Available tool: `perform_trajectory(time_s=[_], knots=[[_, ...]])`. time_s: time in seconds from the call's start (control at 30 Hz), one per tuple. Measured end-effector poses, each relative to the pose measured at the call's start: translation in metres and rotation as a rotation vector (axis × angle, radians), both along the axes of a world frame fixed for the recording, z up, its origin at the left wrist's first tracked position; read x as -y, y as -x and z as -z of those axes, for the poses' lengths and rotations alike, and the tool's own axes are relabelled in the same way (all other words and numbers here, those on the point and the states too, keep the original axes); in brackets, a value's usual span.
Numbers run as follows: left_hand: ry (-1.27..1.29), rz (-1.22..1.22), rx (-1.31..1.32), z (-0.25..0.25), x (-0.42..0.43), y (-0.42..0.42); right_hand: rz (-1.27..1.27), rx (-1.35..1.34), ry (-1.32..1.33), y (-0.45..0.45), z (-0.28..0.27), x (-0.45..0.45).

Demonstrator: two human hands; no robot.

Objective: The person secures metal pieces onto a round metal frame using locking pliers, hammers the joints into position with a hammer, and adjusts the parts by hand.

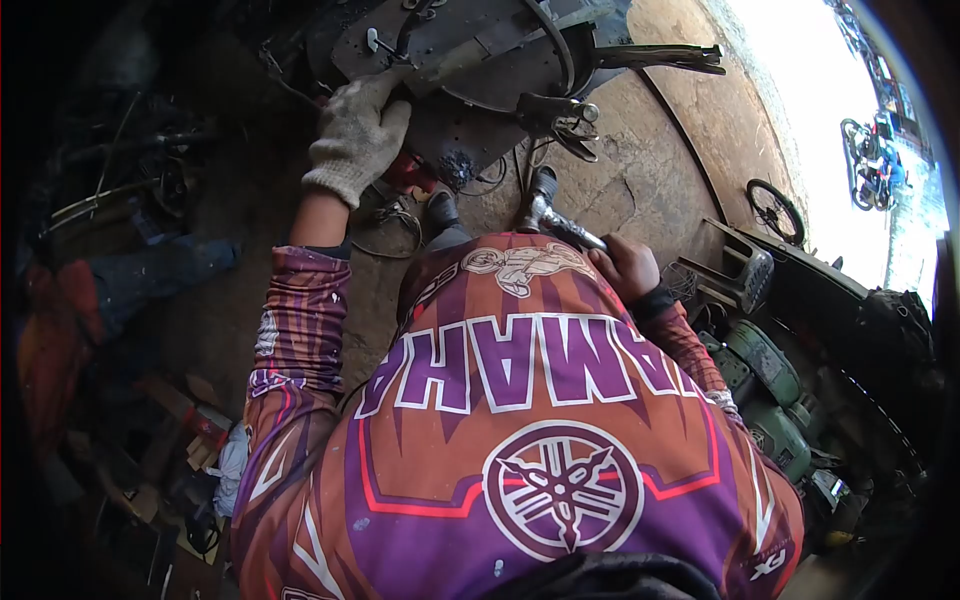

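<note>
My left hand (358,135), in a knitted grey work glove, is at the near left edge of a dark metal work table (475,135). Its fingers close over the left end of a flat metal bar (465,62) lying across the table; the fingertips are partly hidden. My bare right hand (628,268) is low in front of my body, wrapped around the handle of a silvery metal hammer (565,228). The hammer's head points away from me, above the floor near my shoe. A metal clamp (560,115) with a cable lies at the table's right side.
Long metal pieces (665,57) jut out right of the table. A red object (408,172) sits beneath its edge. Green machinery (765,385) and a metal stand (735,270) are at right, with a wheel (775,212) beyond. Cables loop on the concrete floor (625,165).
</note>
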State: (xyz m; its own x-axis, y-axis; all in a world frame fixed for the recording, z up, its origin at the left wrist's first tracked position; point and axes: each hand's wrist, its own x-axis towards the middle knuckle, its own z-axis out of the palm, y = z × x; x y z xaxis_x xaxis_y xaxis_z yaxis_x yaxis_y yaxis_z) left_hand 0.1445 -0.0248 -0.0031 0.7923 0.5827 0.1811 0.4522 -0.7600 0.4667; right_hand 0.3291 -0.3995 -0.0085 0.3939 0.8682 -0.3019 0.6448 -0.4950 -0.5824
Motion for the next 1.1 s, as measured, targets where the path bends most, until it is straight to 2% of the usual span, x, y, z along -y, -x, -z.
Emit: perform_trajectory(time_s=[0.07,0.17,0.23,0.3,0.37,0.43,0.5,0.6,0.73,0.8,0.9,0.97,1.1], knots=[[0.191,0.002,0.029,-0.004,-0.006,0.001,0.070,-0.008,0.032,-0.005,0.008,0.019],[0.256,-0.025,0.011,-0.010,-0.012,0.003,0.273,-0.040,0.134,-0.021,0.029,0.042],[0.205,-0.068,-0.044,-0.011,-0.013,0.012,0.430,-0.126,-0.031,-0.022,0.051,0.044],[0.157,-0.114,-0.110,-0.010,-0.019,0.017,0.528,-0.204,-0.025,-0.037,0.067,0.040],[0.224,-0.220,-0.048,-0.007,-0.027,0.026,0.553,-0.161,-0.065,-0.052,0.079,0.028],[0.251,-0.271,-0.106,-0.005,-0.030,0.045,0.639,-0.292,-0.088,-0.060,0.092,0.014],[0.281,-0.325,-0.172,-0.009,-0.038,0.047,0.647,-0.430,-0.159,-0.084,0.098,-0.003],[0.300,-0.416,-0.277,-0.009,-0.049,0.064,0.670,-0.491,-0.160,-0.114,0.094,-0.045],[0.239,-0.482,-0.300,0.004,-0.064,0.087,0.610,-0.522,-0.265,-0.157,0.089,-0.111],[0.177,-0.514,-0.197,0.010,-0.064,0.099,0.576,-0.581,-0.272,-0.170,0.086,-0.137],[0.144,-0.600,-0.129,0.012,-0.066,0.102,0.477,-0.623,-0.377,-0.166,0.082,-0.163],[0.137,-0.588,-0.121,0.014,-0.066,0.097,0.494,-0.747,-0.424,-0.153,0.085,-0.169],[0.017,-0.539,-0.037,0.010,-0.073,0.087,0.558,-0.807,-0.397,-0.113,0.081,-0.171]])
